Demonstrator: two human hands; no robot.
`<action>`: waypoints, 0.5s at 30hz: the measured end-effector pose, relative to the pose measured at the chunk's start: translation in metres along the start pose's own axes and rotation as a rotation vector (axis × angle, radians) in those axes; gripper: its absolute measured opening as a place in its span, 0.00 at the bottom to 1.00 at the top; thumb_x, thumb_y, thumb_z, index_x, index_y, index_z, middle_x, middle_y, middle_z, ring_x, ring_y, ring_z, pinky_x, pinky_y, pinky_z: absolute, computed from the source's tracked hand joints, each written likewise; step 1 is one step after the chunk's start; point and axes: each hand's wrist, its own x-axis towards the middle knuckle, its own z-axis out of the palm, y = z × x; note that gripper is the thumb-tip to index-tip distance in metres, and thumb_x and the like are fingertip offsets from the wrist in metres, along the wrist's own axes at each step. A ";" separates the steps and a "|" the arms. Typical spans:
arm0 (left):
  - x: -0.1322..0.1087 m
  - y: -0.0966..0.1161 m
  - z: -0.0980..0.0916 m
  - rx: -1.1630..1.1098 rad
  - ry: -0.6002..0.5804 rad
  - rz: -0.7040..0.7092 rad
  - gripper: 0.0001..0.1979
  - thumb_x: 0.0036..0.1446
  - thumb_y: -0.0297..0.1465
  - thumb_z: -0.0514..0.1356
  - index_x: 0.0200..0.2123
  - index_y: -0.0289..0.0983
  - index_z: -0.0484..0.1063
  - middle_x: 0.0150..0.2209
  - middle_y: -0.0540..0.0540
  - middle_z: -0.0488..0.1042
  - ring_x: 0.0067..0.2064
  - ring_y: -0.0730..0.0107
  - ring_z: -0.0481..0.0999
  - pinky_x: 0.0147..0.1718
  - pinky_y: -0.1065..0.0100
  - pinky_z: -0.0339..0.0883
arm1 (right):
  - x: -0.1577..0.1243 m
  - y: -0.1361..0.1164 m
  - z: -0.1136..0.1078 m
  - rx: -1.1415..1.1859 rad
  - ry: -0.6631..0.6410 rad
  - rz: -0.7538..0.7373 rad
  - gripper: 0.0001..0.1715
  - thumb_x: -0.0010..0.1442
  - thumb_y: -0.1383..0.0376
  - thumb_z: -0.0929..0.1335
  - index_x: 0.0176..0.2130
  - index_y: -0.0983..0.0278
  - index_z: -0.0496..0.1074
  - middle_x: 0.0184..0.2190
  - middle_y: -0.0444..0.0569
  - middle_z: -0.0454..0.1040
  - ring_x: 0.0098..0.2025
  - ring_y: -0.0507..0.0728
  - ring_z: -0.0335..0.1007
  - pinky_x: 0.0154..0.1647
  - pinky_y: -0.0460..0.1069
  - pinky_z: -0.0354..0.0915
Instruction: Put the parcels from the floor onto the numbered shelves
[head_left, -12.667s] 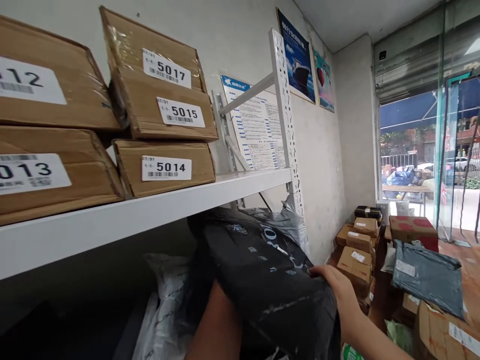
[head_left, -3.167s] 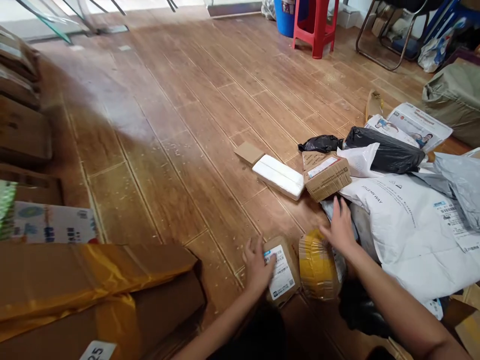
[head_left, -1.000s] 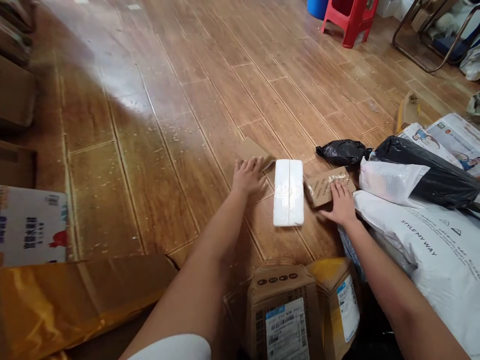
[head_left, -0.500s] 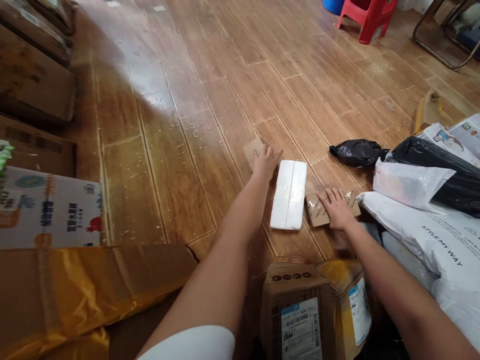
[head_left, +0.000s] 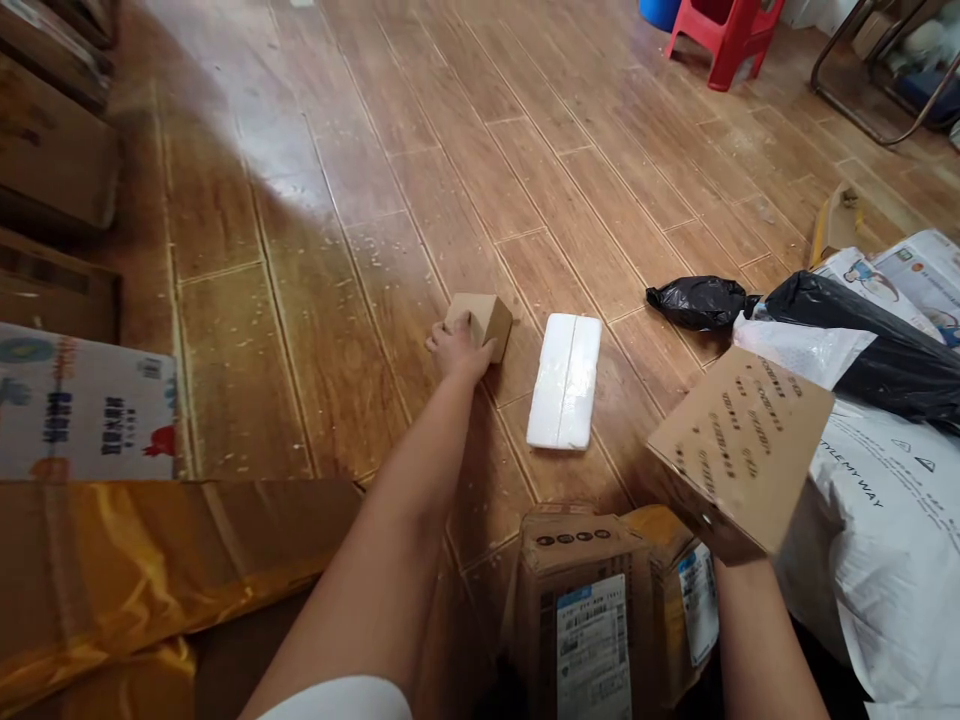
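A small plain cardboard box is on the wooden floor, left of a white foam block. My left hand is closed around its near left side. The white foam block lies flat, with a seam along its length and a glossy patch; neither hand touches it. On the right, a cardboard box with dark printed marks is raised above the floor and tilted, its top facing me. My right wrist comes up beneath this box, which hides the fingers holding it.
Taped parcels with shipping labels stand close in front. White mailer bags and black wrapped packages lie at right. Large cartons line the left, with a taped carton nearer. A red stool stands far back.
My right hand has lifted the printed box off the floor, towards me and to the right. My left hand has shifted left and grips the small box, which now shows its side.
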 end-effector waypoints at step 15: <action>-0.233 0.090 -0.083 -1.309 -0.534 -0.360 0.29 0.61 0.55 0.58 0.54 0.43 0.80 0.52 0.42 0.83 0.63 0.41 0.75 0.53 0.46 0.77 | -0.120 -0.045 -0.037 -0.815 -0.345 -0.208 0.60 0.45 0.50 0.79 0.72 0.55 0.62 0.62 0.56 0.72 0.65 0.76 0.66 0.65 0.72 0.64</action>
